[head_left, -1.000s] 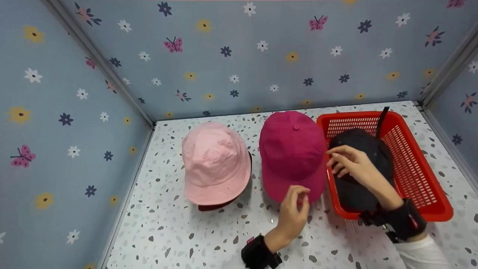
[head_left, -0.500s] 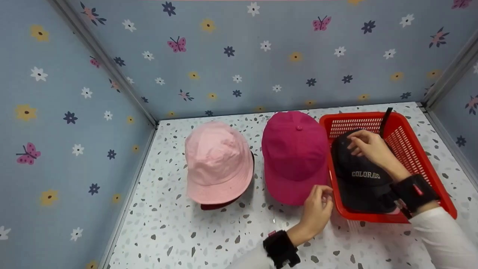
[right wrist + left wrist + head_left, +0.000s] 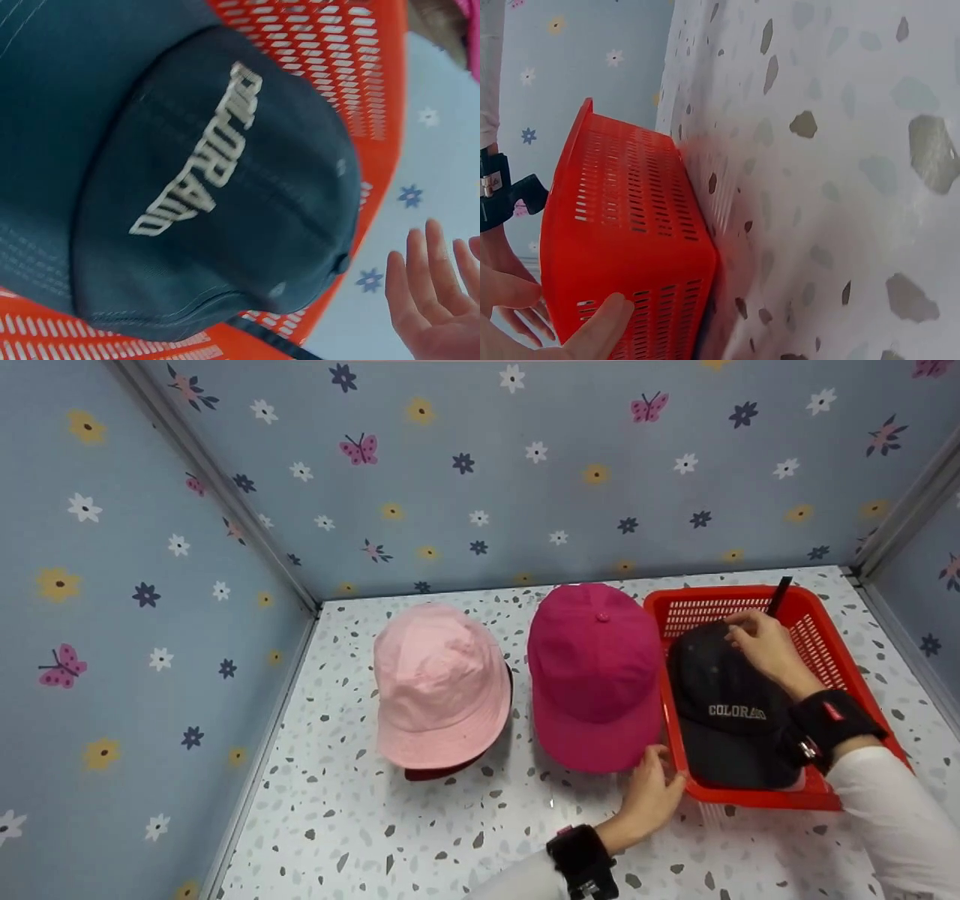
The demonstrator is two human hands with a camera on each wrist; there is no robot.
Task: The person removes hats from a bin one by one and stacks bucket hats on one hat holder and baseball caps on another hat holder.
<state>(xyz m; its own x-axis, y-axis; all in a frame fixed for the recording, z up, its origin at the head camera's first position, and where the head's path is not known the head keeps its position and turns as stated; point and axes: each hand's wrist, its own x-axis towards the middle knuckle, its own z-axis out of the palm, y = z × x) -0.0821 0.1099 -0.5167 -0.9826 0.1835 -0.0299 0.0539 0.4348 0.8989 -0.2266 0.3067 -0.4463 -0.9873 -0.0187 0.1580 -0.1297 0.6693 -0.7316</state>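
Observation:
A black baseball cap (image 3: 720, 682) lettered COLORADO lies in the red plastic basket (image 3: 847, 697), also seen in the right wrist view as the cap (image 3: 217, 172). My right hand (image 3: 769, 649) is above the crown's back end; in the right wrist view its fingers (image 3: 431, 277) are spread apart and hold nothing. My left hand (image 3: 652, 795) is at the basket's front left corner, its thumb (image 3: 604, 326) against the slotted outer wall. Beside it is the brim of a magenta baseball cap (image 3: 592, 675), which stands left of the basket.
Left of the magenta cap sits a pale pink bucket hat (image 3: 439, 682), with a dark red edge of something showing beneath it. A black strap (image 3: 780, 596) sticks up at the basket's back rim. Patterned panels (image 3: 480, 472) enclose the speckled white table (image 3: 337, 810).
My left hand has moved right, from the magenta cap's brim to the basket's corner. My right hand has moved right and back over the black cap, uncovering its lettering.

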